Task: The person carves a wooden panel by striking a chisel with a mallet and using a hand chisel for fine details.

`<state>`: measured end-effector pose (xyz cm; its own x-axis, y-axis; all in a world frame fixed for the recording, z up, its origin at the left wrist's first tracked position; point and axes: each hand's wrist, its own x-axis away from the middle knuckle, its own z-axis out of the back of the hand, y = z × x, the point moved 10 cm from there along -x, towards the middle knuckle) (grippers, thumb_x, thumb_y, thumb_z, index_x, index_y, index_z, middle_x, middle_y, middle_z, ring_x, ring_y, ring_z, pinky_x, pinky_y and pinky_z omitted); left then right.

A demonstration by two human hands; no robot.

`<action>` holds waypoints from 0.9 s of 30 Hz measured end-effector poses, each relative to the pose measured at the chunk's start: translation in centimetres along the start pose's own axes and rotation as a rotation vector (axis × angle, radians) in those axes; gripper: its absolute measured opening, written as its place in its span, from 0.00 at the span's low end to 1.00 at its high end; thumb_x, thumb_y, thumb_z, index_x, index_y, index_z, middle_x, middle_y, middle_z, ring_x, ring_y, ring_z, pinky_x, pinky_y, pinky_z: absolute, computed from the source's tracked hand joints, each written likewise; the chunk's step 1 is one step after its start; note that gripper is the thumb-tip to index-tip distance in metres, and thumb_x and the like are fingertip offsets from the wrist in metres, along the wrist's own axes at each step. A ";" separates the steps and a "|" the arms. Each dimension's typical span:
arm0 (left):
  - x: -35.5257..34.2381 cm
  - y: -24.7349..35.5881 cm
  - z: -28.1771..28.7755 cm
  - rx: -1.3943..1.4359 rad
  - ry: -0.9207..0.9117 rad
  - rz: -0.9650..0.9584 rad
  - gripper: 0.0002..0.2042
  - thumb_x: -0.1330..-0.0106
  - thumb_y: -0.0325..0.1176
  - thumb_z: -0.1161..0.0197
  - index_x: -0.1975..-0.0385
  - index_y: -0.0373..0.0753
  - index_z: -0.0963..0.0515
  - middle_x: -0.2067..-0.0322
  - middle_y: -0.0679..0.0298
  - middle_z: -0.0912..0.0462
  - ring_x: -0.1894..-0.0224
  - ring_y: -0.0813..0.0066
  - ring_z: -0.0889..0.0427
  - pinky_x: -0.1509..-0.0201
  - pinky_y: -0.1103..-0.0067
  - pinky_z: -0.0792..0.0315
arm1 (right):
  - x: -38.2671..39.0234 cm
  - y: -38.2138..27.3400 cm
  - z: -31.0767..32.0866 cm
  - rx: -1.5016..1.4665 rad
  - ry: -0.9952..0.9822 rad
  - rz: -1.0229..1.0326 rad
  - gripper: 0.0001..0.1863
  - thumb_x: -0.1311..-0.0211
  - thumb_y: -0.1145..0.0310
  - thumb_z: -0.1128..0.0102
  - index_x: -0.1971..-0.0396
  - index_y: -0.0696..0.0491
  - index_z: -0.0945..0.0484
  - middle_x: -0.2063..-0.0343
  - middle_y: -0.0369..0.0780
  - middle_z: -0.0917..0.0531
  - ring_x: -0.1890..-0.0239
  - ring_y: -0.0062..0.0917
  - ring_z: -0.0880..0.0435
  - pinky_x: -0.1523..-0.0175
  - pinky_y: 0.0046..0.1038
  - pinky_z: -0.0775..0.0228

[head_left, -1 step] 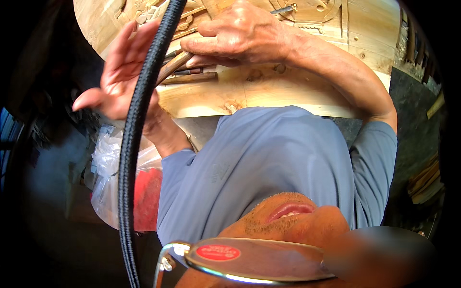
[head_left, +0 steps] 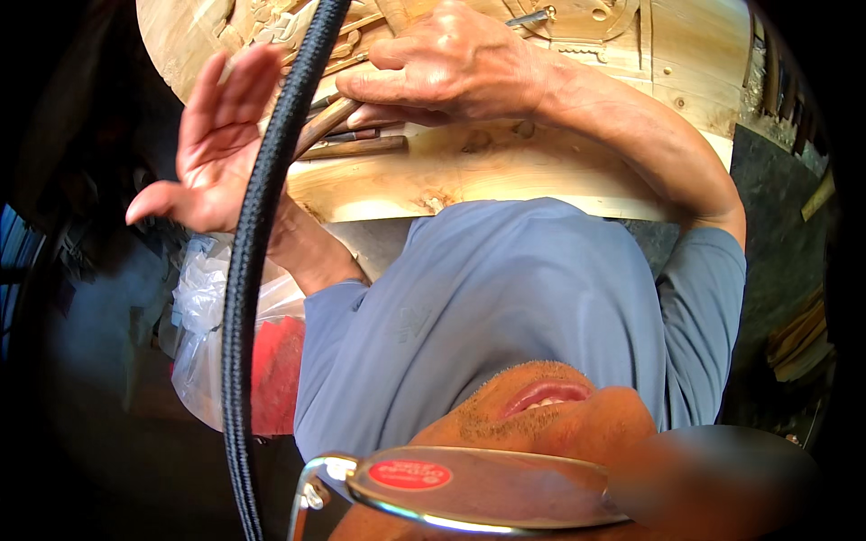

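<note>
My left hand (head_left: pixel 216 153) is raised at the left, palm showing, fingers apart and holding nothing; a black braided cord (head_left: pixel 275 162) crosses in front of its wrist. My right hand (head_left: pixel 437 77) has its fingers closed around a wooden tool handle (head_left: pixel 320 127) that slants down-left behind the cord. Below the right hand, more wood-handled tools (head_left: pixel 361 148) lie on pale timber. Around and beyond both hands is a carved wooden panel (head_left: pixel 613 41) with relief shapes and grooves. A small metal tool (head_left: pixel 532 18) lies on it past the right hand. The working end of the held tool is hidden.
A pale plank edge (head_left: pixel 478 189) runs in front of my body. A clear plastic bag (head_left: pixel 198 288) with something red (head_left: pixel 275 379) sits at lower left. Wood offcuts (head_left: pixel 794 338) lie at the right, and blue slats (head_left: pixel 13 252) show at the far left.
My left hand has shifted slightly down and to the left, away from the cord. My right hand and the handle in it have hardly moved.
</note>
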<state>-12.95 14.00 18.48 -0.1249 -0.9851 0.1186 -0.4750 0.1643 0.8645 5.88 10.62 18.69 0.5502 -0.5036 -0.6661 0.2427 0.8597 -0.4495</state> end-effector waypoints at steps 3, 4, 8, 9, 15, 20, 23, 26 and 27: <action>-0.1 -2.4 0.4 -0.382 0.108 0.057 0.69 0.49 0.90 0.66 0.40 0.13 0.31 0.46 0.25 0.23 0.41 0.29 0.22 0.31 0.46 0.32 | 0.0 -0.2 -0.3 0.021 0.002 0.022 0.12 0.32 0.59 0.41 0.69 0.52 0.27 0.84 0.34 0.31 0.85 0.24 0.24 0.82 0.30 0.34; -0.1 -1.1 -0.9 -0.477 0.125 -0.067 0.69 0.49 0.90 0.66 0.41 0.13 0.29 0.46 0.27 0.22 0.41 0.31 0.21 0.32 0.47 0.30 | 0.0 -0.2 -0.3 0.042 -0.004 0.037 0.13 0.32 0.58 0.41 0.69 0.52 0.27 0.84 0.34 0.31 0.85 0.24 0.24 0.82 0.29 0.35; -0.2 -1.6 0.9 -0.465 0.120 -0.019 0.67 0.47 0.89 0.64 0.43 0.15 0.27 0.47 0.30 0.19 0.42 0.34 0.19 0.32 0.48 0.29 | -0.2 -0.5 0.1 0.112 0.003 0.057 0.12 0.32 0.59 0.42 0.68 0.51 0.27 0.84 0.34 0.31 0.85 0.23 0.25 0.82 0.28 0.35; -0.2 -0.4 1.5 -0.357 0.078 -0.072 0.66 0.47 0.89 0.64 0.43 0.16 0.26 0.48 0.31 0.19 0.42 0.34 0.19 0.32 0.48 0.29 | -0.1 -0.5 0.1 0.114 0.002 0.050 0.11 0.33 0.59 0.41 0.67 0.51 0.27 0.84 0.34 0.32 0.85 0.22 0.25 0.82 0.28 0.35; 0.4 -1.1 0.7 -0.636 0.108 -0.113 0.64 0.46 0.88 0.66 0.52 0.17 0.21 0.52 0.30 0.17 0.46 0.36 0.16 0.35 0.49 0.25 | 0.6 -0.7 -1.1 0.038 -0.042 0.014 0.17 0.37 0.57 0.33 0.52 0.49 0.18 0.82 0.34 0.32 0.85 0.23 0.25 0.81 0.28 0.32; -0.2 0.0 0.7 -0.189 -0.010 -0.170 0.61 0.42 0.86 0.66 0.50 0.18 0.21 0.52 0.31 0.17 0.49 0.34 0.15 0.38 0.48 0.23 | 0.4 0.0 -1.5 0.169 -0.037 0.020 0.09 0.40 0.63 0.40 0.67 0.52 0.25 0.82 0.34 0.30 0.82 0.23 0.23 0.79 0.29 0.32; 1.5 -0.7 1.8 -0.368 0.138 -0.078 0.60 0.40 0.85 0.64 0.47 0.19 0.22 0.52 0.33 0.16 0.48 0.35 0.15 0.38 0.49 0.23 | 0.7 -0.7 -1.4 0.240 0.079 0.065 0.18 0.41 0.58 0.32 0.52 0.50 0.17 0.82 0.32 0.33 0.85 0.19 0.27 0.81 0.26 0.33; 2.9 -1.9 0.5 -0.167 -0.166 -0.064 0.60 0.41 0.84 0.63 0.42 0.20 0.25 0.46 0.34 0.19 0.42 0.38 0.18 0.34 0.50 0.27 | 0.9 -5.4 0.0 0.288 0.170 0.248 0.19 0.48 0.64 0.35 0.57 0.58 0.18 0.80 0.31 0.31 0.82 0.17 0.27 0.77 0.23 0.36; 2.9 -2.5 0.1 -0.113 -0.227 -0.032 0.60 0.41 0.85 0.63 0.41 0.20 0.26 0.45 0.33 0.20 0.41 0.39 0.19 0.33 0.51 0.28 | 0.9 -5.7 0.0 0.280 0.157 0.255 0.19 0.48 0.65 0.36 0.57 0.59 0.18 0.80 0.32 0.29 0.81 0.17 0.27 0.77 0.23 0.36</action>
<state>-12.19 10.74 16.63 -0.3101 -0.9506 -0.0114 -0.3829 0.1139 0.9167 4.98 5.26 20.63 0.4978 -0.2593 -0.8276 0.3337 0.9381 -0.0932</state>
